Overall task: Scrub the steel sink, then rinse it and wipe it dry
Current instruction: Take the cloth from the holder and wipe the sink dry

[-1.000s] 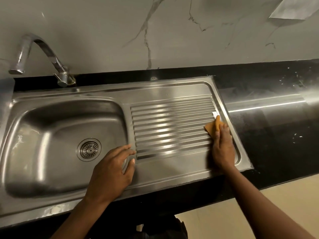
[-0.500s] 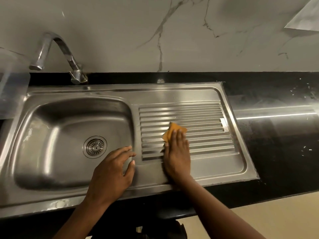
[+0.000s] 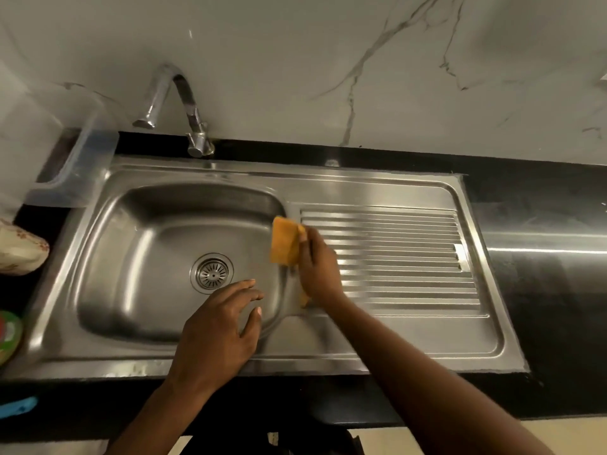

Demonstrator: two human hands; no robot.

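My right hand (image 3: 317,270) grips flat orange rectangular sponge (image 3: 285,239) at basin edge of brushed steel sink (image 3: 361,188), 2 o'clock from round drain (image 3: 212,273). Left hand (image 3: 218,330) loose, fingers spread, holds nothing, 6 o'clock from drain.

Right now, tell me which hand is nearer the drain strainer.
Left. The left hand is spread just right of the drain strainer, close beside it. The right hand grips the orange sponge farther right, by the drainboard.
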